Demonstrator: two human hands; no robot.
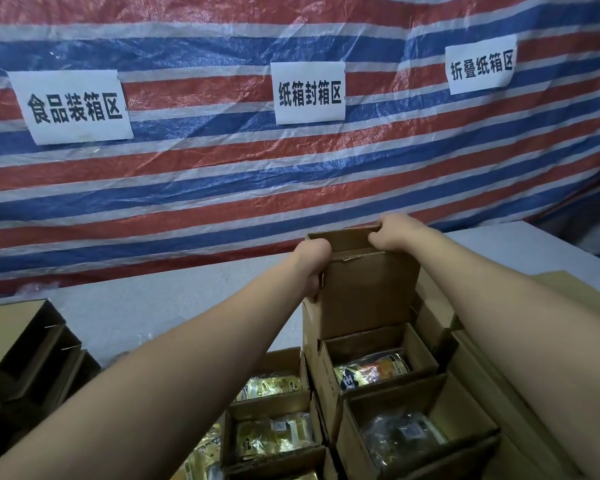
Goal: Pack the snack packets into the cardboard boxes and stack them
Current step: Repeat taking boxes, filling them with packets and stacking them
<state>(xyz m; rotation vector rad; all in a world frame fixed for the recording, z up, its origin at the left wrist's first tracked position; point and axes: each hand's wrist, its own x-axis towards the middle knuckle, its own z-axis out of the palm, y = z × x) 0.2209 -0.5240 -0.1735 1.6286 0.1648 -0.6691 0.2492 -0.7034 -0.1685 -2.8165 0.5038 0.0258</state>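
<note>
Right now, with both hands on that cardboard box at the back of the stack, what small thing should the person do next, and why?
Probably set the top box squarely down and let go. The left hand grips its left edge and the right hand its far rim, while it stands on the open boxes that already hold snack packets.

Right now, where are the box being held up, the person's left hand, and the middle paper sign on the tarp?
Held box [368, 292]: head view, on its near cardboard wall.
Left hand [310, 263]: head view, back of the hand.
Middle sign [309, 93]: head view, centre of the white sheet.
</note>
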